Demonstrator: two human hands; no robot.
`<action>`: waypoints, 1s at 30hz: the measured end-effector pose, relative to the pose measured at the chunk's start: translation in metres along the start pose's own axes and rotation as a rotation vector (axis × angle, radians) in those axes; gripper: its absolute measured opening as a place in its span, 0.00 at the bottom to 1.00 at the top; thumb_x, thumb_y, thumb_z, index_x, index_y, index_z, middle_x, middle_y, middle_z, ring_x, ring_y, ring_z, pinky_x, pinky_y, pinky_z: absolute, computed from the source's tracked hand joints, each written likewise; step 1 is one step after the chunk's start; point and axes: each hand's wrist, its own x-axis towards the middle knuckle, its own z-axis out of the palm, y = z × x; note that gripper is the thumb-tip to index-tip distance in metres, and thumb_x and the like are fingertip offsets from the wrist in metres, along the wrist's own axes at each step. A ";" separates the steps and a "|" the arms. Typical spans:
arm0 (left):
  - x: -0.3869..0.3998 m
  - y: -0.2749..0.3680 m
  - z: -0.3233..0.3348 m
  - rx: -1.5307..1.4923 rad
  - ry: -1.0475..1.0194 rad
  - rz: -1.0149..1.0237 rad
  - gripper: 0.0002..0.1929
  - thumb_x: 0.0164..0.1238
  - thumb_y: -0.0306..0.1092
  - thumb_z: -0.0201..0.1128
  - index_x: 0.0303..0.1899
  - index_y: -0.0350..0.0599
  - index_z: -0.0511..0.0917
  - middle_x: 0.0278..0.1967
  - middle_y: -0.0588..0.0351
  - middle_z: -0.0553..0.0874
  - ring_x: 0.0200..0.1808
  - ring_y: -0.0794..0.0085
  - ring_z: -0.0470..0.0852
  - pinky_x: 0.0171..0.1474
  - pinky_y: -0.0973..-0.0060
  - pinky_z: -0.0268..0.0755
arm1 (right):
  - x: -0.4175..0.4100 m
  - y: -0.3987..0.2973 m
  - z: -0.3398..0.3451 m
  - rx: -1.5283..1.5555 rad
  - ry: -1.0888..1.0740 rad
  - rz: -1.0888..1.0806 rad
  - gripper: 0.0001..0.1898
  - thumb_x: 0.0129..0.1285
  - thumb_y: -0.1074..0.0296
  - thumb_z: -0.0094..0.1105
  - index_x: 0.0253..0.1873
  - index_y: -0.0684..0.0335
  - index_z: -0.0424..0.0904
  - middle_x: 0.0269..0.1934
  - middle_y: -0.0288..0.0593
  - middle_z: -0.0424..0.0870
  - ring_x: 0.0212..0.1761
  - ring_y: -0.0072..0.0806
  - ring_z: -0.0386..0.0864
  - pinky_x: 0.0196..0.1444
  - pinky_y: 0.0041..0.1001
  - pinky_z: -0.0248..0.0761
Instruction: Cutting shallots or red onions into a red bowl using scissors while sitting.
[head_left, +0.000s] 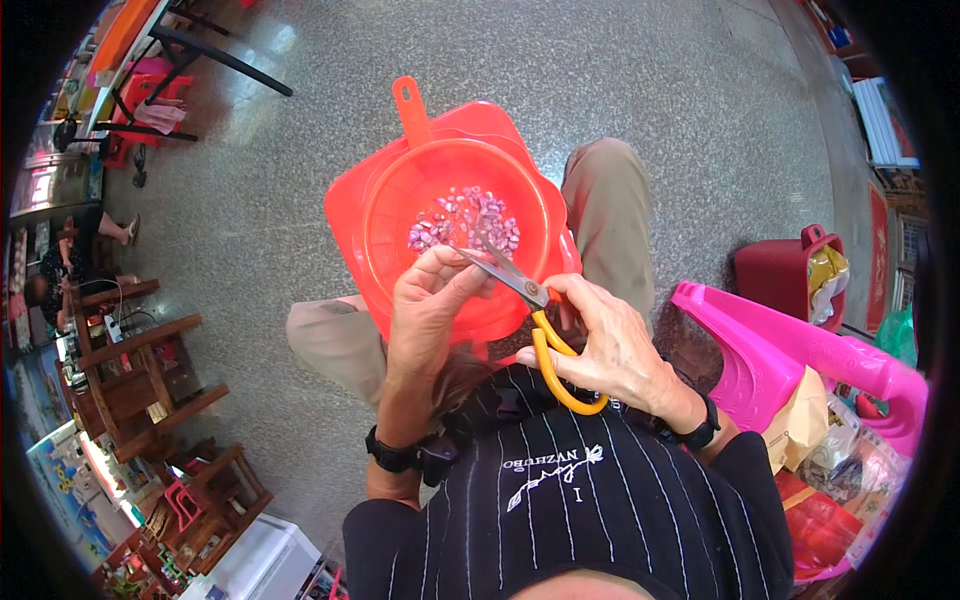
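Note:
A red plastic colander (384, 217) with a flat handle rests on a red plastic stool (346, 196) between the knees. Small purple-and-white cut pieces (495, 217), which look like shallot, lie loose in its bottom. Over the colander's near side, my left hand (435, 304) pinches something small between thumb and fingers; the fingers mostly hide it. My right hand (611, 352) grips scissors (556, 351) with yellow-coated handles. Their blades are parted and point up and left, right by the left fingertips.
At right stand a pink plastic chair (757, 352) bearing bags and paper, and a dark red bin (772, 271). Wooden furniture (142, 360) and a white cabinet (259, 562) line the left. A table's black legs (225, 64) reach in at upper left; a person's foot (131, 230) shows below.

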 end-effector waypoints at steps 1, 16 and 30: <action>0.000 0.000 0.000 -0.008 0.002 0.002 0.06 0.71 0.24 0.66 0.46 0.38 0.80 0.43 0.54 0.88 0.41 0.76 0.86 0.49 0.77 0.79 | -0.001 -0.001 0.001 0.020 -0.007 0.015 0.32 0.53 0.43 0.75 0.53 0.62 0.75 0.33 0.45 0.80 0.35 0.40 0.82 0.39 0.37 0.74; 0.004 0.000 0.002 0.030 0.079 0.017 0.07 0.71 0.27 0.66 0.47 0.37 0.80 0.41 0.54 0.88 0.40 0.75 0.86 0.48 0.77 0.80 | -0.008 0.010 0.004 0.124 0.007 0.062 0.27 0.59 0.50 0.75 0.52 0.63 0.74 0.23 0.42 0.72 0.23 0.31 0.71 0.30 0.31 0.68; 0.000 -0.006 0.006 -0.042 0.052 0.043 0.06 0.72 0.26 0.65 0.46 0.38 0.79 0.40 0.55 0.87 0.40 0.75 0.86 0.49 0.75 0.79 | -0.008 0.003 0.005 0.020 -0.006 0.055 0.28 0.60 0.46 0.73 0.53 0.61 0.73 0.35 0.46 0.80 0.36 0.41 0.81 0.40 0.38 0.73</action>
